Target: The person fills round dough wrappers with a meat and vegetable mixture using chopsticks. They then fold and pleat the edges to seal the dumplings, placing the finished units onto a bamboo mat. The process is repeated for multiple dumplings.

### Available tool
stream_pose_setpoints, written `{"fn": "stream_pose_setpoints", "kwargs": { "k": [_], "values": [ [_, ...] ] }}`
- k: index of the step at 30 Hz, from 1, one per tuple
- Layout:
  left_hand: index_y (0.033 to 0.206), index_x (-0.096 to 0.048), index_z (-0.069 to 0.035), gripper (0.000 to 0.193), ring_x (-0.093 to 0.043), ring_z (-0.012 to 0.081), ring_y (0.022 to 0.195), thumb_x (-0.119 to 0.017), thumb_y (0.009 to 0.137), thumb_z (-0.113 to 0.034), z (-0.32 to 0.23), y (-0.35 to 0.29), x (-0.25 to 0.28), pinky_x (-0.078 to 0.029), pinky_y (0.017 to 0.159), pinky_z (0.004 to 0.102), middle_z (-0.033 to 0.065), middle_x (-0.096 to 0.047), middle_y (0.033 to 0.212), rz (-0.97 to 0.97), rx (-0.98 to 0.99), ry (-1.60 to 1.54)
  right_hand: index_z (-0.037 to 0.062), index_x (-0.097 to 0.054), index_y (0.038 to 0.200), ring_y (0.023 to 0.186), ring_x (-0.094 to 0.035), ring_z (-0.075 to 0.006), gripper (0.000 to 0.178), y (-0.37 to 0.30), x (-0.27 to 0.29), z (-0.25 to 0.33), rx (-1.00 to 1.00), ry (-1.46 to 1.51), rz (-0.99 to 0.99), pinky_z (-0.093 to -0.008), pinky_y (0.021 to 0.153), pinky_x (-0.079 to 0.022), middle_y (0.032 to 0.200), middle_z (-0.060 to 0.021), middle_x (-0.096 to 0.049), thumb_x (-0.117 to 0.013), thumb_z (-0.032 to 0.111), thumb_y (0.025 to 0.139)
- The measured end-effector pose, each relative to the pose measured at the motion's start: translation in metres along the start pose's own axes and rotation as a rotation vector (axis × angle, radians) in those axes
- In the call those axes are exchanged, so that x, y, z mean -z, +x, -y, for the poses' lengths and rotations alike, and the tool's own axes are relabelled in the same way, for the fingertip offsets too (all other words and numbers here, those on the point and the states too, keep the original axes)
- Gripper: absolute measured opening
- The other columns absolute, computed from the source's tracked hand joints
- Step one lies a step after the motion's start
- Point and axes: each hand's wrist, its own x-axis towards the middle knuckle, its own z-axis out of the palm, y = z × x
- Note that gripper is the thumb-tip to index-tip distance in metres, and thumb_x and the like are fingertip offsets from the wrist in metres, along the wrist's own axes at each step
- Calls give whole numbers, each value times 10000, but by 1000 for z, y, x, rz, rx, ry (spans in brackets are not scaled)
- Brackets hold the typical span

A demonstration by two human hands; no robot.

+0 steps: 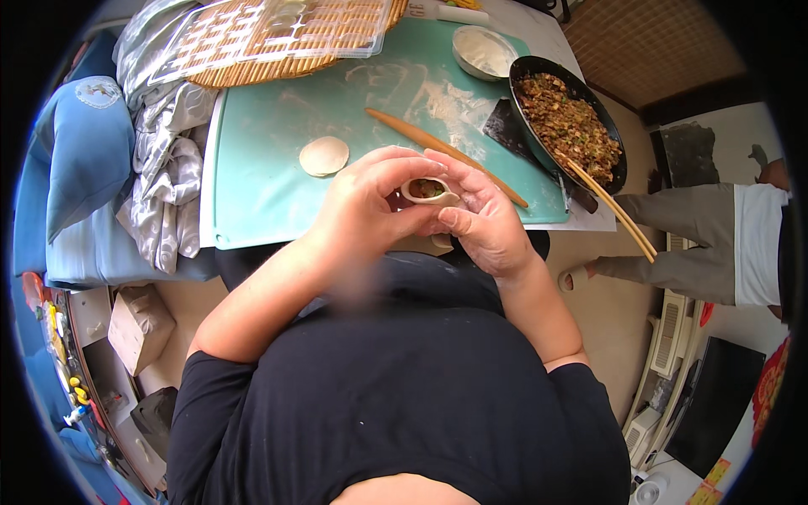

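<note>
Between my two hands, in front of my chest at the table's near edge, is a half-folded dumpling (431, 197) with brown and green filling showing in its opening. My left hand (374, 198) curls round its left side, thumb and fingers pinching the dough. From the right, my right hand (486, 220) grips the other side with thumb and fingers. A round dough wrapper (324, 156) lies flat on the green mat (269, 198), left of my hands. Just beyond them a wooden rolling pin (446, 151) lies slantwise on the mat.
A black pan of minced filling (568, 126) stands at the right, with chopsticks (619, 215) jutting over the table edge. Behind it is a metal bowl of flour (486, 52). A woven tray (252, 71) with a clear plastic tray sits far left. Another person (707, 240) is at the right.
</note>
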Motion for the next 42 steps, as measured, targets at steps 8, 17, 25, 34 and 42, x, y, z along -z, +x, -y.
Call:
{"fn": "stream_pose_setpoints", "kwargs": {
  "k": [8,17,25,34,42],
  "values": [
    [1001,-606,-27,317,-583,104,698,-703,699,-17,1,3,1,-463,568,211,58,-596,913,-53,-7,-29,1,-421,1273,995,-562,-157,458,-3,0,5,-19,-45,-71,-278,761,-504,1147,-93,-557,-573,42,843],
    [866,-577,-24,179,-452,56,580,-540,893,-197,1,0,0,-353,525,185,15,-558,736,-136,520,-512,20,-500,1189,928,-601,-184,366,0,-1,0,158,-61,-174,-285,746,-506,1064,-103,-602,-580,-1,832],
    [838,-587,-19,143,-468,54,594,-614,839,-159,1,2,0,-358,532,179,7,-556,737,-143,559,-436,9,-508,1173,951,-567,-127,356,-2,-4,-8,220,-231,-244,-258,800,-482,1084,-65,-564,-565,-50,827],
    [848,-625,-21,216,-503,77,587,-745,669,-32,0,-1,-8,-381,485,189,31,-585,781,-181,-2,218,-10,-514,1170,938,-545,-93,367,-1,-4,-16,293,-277,-316,-229,812,-457,1091,-47,-531,-592,-41,813],
    [745,-638,-37,85,-584,144,568,-707,695,-35,1,-1,-10,-463,505,245,53,-609,726,-245,-39,297,-17,-522,1159,906,-548,-82,356,-3,-10,-15,267,-300,-350,-221,794,-456,1055,-40,-552,-610,-14,813]
  ]
}}
